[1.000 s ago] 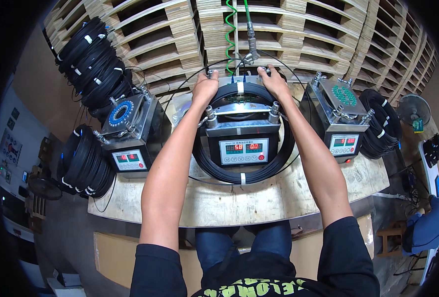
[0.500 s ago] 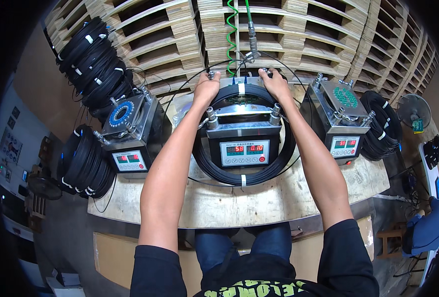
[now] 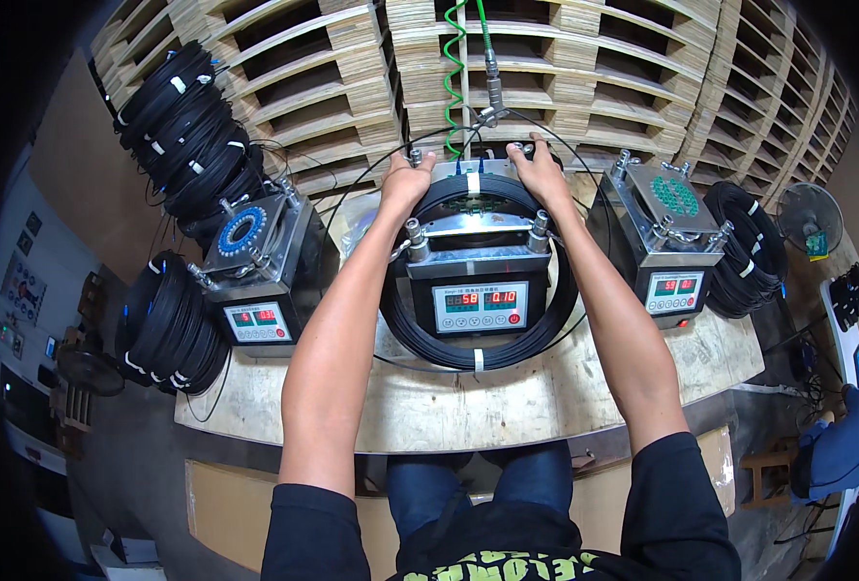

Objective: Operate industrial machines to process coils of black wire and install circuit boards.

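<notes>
A metal bench machine [image 3: 487, 263] with a red-lit display panel [image 3: 479, 307] stands straight ahead of me. A coil of black cable [image 3: 479, 360], bound with white ties, loops around it. At the machine's far left corner my left hand [image 3: 409, 184] is closed, thumb and fingers on either side of a metal corner post [image 3: 416, 155]. Likewise my right hand [image 3: 542, 174] is closed around the far right corner post [image 3: 527, 150]. Two similar posts, the near left one [image 3: 415, 232] and the near right one [image 3: 540, 227], are untouched. My fingertips are partly hidden.
A similar machine with a blue ring [image 3: 241, 230] is at left, another with green connectors [image 3: 676, 196] at right. Black cable coils [image 3: 173, 324] are stacked beside the wooden table [image 3: 429, 407]. Behind rise wooden pallets [image 3: 313, 58]; a green air hose [image 3: 487, 44] hangs down there.
The whole view has shifted slightly, so the scene sits a little lower. Both hands remain at the far corner posts, with only small shifts of the fingers.
</notes>
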### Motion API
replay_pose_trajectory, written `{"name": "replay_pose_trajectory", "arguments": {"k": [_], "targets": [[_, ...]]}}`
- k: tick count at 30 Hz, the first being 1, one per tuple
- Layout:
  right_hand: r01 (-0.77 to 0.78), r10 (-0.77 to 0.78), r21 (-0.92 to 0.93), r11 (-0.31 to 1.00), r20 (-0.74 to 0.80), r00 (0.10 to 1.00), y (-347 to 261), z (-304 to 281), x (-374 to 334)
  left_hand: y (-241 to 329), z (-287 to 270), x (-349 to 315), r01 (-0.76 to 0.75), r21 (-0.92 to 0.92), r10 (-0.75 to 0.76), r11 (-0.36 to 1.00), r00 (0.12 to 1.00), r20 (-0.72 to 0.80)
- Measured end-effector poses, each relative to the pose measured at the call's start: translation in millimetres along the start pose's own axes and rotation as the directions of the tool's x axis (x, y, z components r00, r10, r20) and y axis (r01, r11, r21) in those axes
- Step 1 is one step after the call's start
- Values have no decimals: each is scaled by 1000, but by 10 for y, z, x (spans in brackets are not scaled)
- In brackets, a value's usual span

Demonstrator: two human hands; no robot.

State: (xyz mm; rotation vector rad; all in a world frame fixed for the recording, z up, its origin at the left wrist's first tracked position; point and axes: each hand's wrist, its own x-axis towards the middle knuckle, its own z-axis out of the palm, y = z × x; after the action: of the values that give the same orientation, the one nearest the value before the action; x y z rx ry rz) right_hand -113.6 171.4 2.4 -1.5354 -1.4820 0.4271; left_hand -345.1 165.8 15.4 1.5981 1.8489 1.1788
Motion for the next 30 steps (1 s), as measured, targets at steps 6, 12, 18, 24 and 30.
{"name": "replay_pose_trajectory", "arguments": {"k": [6, 12, 18, 24, 30], "targets": [[-102, 106, -113, 988, 35, 994, -49, -24, -20, -68, 46, 85, 1, -89, 4, 996, 998, 64], [-36, 40, -120, 992, 27, 999, 35, -1, 30, -89, 98, 114, 61, 12, -62, 998, 997, 38], [129, -130, -38, 991, -41, 991, 111, 9, 38, -45, 35, 62, 59, 1, -59, 998, 998, 32], [-42, 42, -85, 995, -12, 999, 6, -8, 8, -1, -19, 0, 10, -83, -5, 996, 998, 69], [-109, 111, -121, 987, 15, 994, -5, -18, 16, -19, 33, 45, 55, 12, -55, 998, 998, 31]]}}
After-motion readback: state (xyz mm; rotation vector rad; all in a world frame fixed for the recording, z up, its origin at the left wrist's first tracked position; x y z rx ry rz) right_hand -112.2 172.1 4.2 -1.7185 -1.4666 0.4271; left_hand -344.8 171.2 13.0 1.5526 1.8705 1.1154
